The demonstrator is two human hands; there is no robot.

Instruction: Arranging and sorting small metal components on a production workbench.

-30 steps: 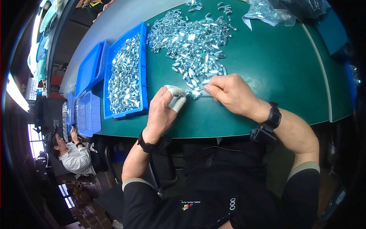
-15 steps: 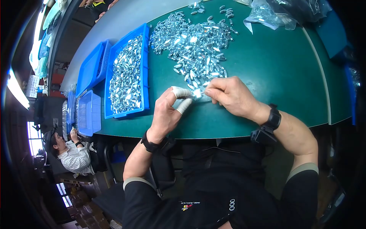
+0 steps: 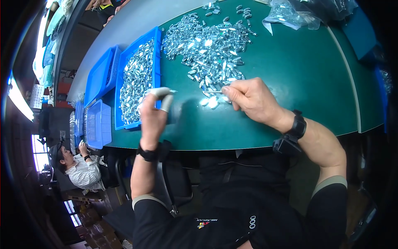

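My right hand (image 3: 251,99) pinches a thin metal rod (image 3: 213,91) that points left over the green table. Close under the rod lie a few loose shiny pieces (image 3: 211,102). My left hand (image 3: 154,114), blurred by motion, is over the right rim of the blue tray (image 3: 156,62). White covers wrap its thumb and forefinger. At the fingertips shows a small shiny piece (image 3: 174,91), too smeared to make out in detail. The tray holds many silvery pieces (image 3: 134,79). A large spread pile of similar small metal pieces (image 3: 211,47) covers the table beyond my hands.
Another blue tray (image 3: 97,76) and a blue basket (image 3: 98,124) stand at the left. Clear plastic bags (image 3: 290,16) lie at the far right, near a blue bin (image 3: 358,35). A person in a striped shirt (image 3: 85,172) sits off to the left; another person's arm shows at the top.
My left hand has moved left, away from my right hand, to the tray's edge. My right hand has hardly moved; the rod in it now shows plainly.
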